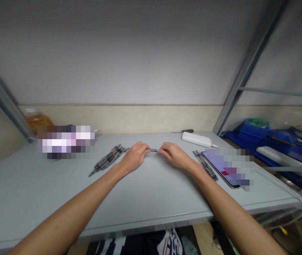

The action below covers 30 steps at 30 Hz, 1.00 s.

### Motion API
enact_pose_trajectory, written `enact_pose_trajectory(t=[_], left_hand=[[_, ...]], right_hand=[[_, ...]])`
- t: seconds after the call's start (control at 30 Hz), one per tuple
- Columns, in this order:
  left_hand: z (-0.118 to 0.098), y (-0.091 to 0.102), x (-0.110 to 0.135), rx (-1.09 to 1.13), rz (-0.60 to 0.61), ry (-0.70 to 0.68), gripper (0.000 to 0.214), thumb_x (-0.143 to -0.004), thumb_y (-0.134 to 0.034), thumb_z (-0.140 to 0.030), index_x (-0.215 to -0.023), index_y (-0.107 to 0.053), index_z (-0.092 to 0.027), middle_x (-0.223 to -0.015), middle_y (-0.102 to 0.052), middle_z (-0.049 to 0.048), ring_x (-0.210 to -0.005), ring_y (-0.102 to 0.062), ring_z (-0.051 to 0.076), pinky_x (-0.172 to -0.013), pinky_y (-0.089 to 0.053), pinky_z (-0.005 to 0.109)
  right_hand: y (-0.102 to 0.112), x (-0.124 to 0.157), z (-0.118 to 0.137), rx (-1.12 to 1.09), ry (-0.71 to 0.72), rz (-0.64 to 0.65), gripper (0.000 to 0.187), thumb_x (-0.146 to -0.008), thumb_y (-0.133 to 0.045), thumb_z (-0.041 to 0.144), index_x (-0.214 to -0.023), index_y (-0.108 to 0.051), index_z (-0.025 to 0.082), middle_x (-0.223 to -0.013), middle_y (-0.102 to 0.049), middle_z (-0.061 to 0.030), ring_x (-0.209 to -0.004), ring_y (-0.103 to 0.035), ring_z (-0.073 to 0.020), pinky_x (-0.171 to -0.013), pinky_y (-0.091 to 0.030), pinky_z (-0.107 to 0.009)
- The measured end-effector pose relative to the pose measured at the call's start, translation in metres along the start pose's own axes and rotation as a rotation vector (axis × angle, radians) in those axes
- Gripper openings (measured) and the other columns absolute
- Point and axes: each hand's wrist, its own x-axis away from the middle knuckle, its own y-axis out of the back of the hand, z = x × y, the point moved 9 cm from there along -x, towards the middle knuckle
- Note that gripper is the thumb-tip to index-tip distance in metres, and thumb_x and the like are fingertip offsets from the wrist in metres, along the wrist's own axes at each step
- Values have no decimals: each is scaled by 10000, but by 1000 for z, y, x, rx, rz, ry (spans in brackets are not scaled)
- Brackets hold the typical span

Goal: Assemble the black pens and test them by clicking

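L hand (pixel 136 156) & R hand (pixel 173 154) each pinch one end of a small pen (pixel 154 150), held level over table (pixel 140 198) centre; pen pile (pixel 109 159) at 9 o'clock of hands; loose pens (pixel 205 164) + phone (pixel 227 166) at 3; white power strip (pixel 197 139) at 1

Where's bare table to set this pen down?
Bare: table front between the forearms, and its left front corner nearer than the pen pile. Crowded: right of the right hand holding the pen: loose pens, a phone, a white device.
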Motion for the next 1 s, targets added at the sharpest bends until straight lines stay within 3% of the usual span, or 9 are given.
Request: enact_pose_trajectory(t=[0.1, 0.2, 0.37, 0.43, 0.5, 0.57, 0.77, 0.9, 1.0], left_hand=[[7, -1, 0, 70, -7, 80, 248, -891, -372, -227, -794, -589, -155, -719, -571, 44, -722, -514, 159, -689, -388, 270], [14, 3, 0, 176, -28, 184, 254, -877, -377, -227, -746, -584, -160, -639, -550, 8, -627, -495, 133, -620, -363, 245], [25, 10, 3, 334, -90, 340, 218, -846, -410, -254, -755, -582, -156, -584, -516, -26, -556, -461, 110, -541, -324, 219], [29, 9, 4, 386, -102, 374, 207, -833, -431, -271, -769, -590, -154, -597, -535, -22, -571, -475, 111, -542, -327, 217], [32, 7, 5, 430, -114, 396, 200, -820, -452, -288, -789, -597, -153, -612, -556, -16, -589, -493, 116, -552, -338, 219], [34, 6, 6, 463, -122, 407, 194, -809, -469, -296, -809, -602, -154, -626, -574, -11, -605, -510, 122, -569, -352, 224], [36, 4, 6, 556, -140, 405, 155, -790, -492, -280, -845, -576, -163, -633, -583, -11, -632, -530, 125, -607, -375, 232], [40, 4, 6, 627, -155, 416, 161, -797, -495, -324, -792, -535, -168, -612, -559, -23, -587, -499, 108, -565, -350, 217], [44, 2, 7, 662, -158, 439, 205, -804, -492, -367, -769, -520, -167, -608, -551, -26, -563, -482, 97, -545, -338, 208]], right_hand=[[8, 1, 3, 23, 20, -80, 142, -812, -568, 286, -794, -613, 152, -752, -583, -46, -701, -500, -145, -641, -338, -233], [16, 2, -2, -5, -36, -152, 204, -765, -619, 342, -845, -617, 155, -756, -587, -39, -691, -500, -144, -622, -334, -231], [12, 2, -27, -175, -229, -72, 412, -862, -416, 434, -654, -614, 139, -536, -516, 2, -528, -446, -112, -544, -311, -233], [12, 2, -32, -285, -227, -82, 352, -837, -458, 413, -668, -603, 140, -578, -540, 3, -555, -465, -111, -554, -330, -229], [16, 1, -35, -400, -204, -134, 233, -752, -581, 379, -766, -593, 146, -693, -581, -3, -618, -496, -114, -579, -359, -223], [18, 2, -40, -474, -214, -181, 291, -669, -665, 361, -853, -575, 154, -762, -587, -7, -644, -506, -115, -587, -379, -222], [5, 5, -48, -585, -353, -57, 344, -787, -496, 457, -675, -573, 141, -546, -513, 8, -489, -452, -100, -498, -365, -235], [15, 4, -45, -695, -332, -145, 295, -666, -651, 386, -835, -586, 152, -685, -574, 2, -552, -501, -101, -515, -403, -227], [12, 6, -48, -740, -405, -136, 304, -717, -586, 439, -821, -583, 153, -664, -579, -2, -504, -493, -93, -469, -392, -221]])
